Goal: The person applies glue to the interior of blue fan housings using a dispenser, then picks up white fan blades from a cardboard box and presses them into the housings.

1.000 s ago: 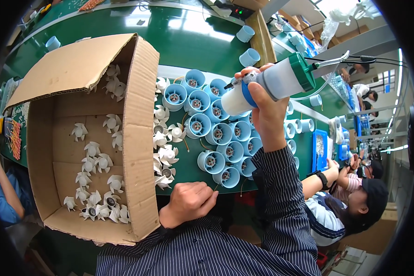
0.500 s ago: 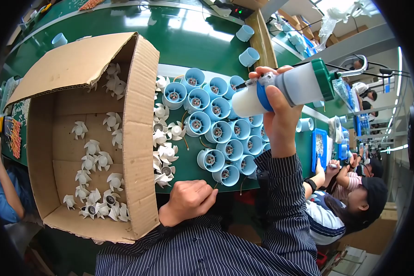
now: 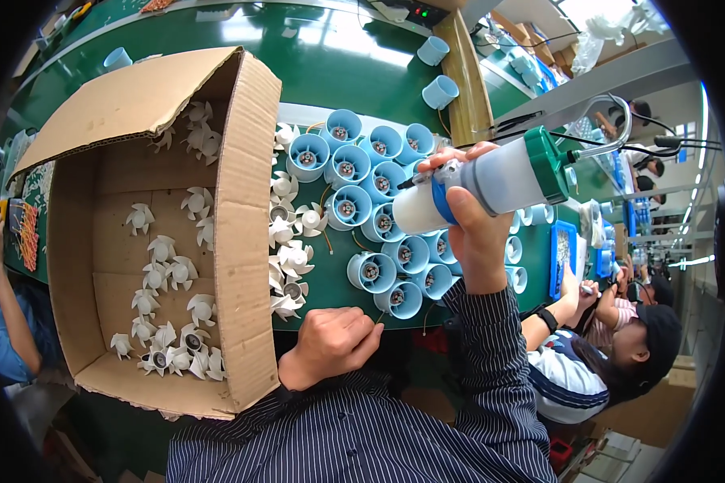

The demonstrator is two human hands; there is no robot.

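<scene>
My right hand [image 3: 477, 229] grips a translucent dispenser cylinder [image 3: 503, 177] with a green cap, a blue band and a hose. The cylinder lies tilted above rows of light blue plastic cups [image 3: 341, 163]. Its pale left end hides some of them. Small metal parts sit in the bottoms of the cups, and thin wires trail from several. My left hand [image 3: 330, 346] is closed in a fist by the near table edge, next to the cardboard box [image 3: 254, 201]; its inside is hidden. White fan blades [image 3: 294, 258] lie between box and cups.
More fan blades [image 3: 159, 248] lie inside the box. Loose blue cups [image 3: 441, 92] stand farther back on the green table [image 3: 322, 60]. A co-worker [image 3: 588, 370] works at right beside a blue tray [image 3: 562, 258]; another person's arm [image 3: 12, 298] reaches in at left.
My right hand has brought the dispenser cylinder lower and slightly left, nearer to me over the cups. The left fist has stayed about where it was.
</scene>
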